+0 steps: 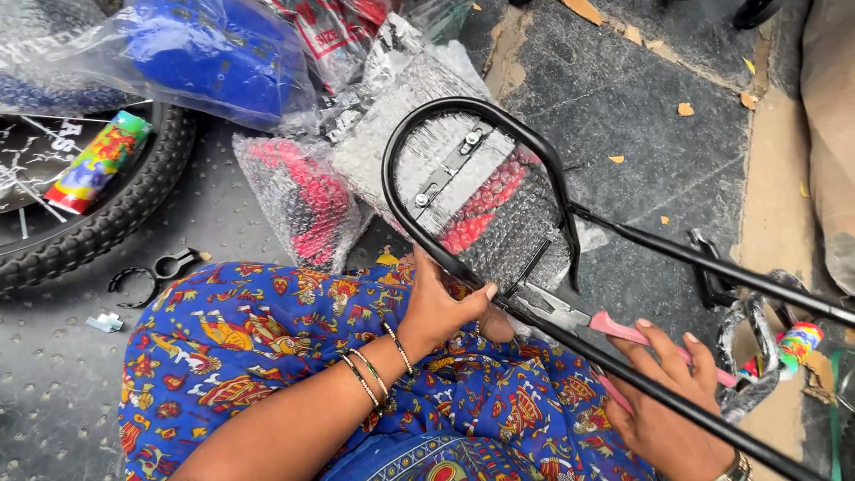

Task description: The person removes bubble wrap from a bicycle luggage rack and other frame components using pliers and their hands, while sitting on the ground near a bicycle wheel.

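Together | our left hand gripped the black frame steady over our lap | our right hand closed on pink-handled pliers beside that frame

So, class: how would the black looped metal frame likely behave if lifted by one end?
The black frame is probably stiff: its tubes hold their curve. Likely awkward and end-heavy, being long. The left hand steadies it; smooth paint may slip.

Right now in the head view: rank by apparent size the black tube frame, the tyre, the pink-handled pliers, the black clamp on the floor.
1. black tube frame, spans most of the picture
2. tyre, but cut off by the edge, so its full size is unsure
3. pink-handled pliers, held in the right hand
4. black clamp
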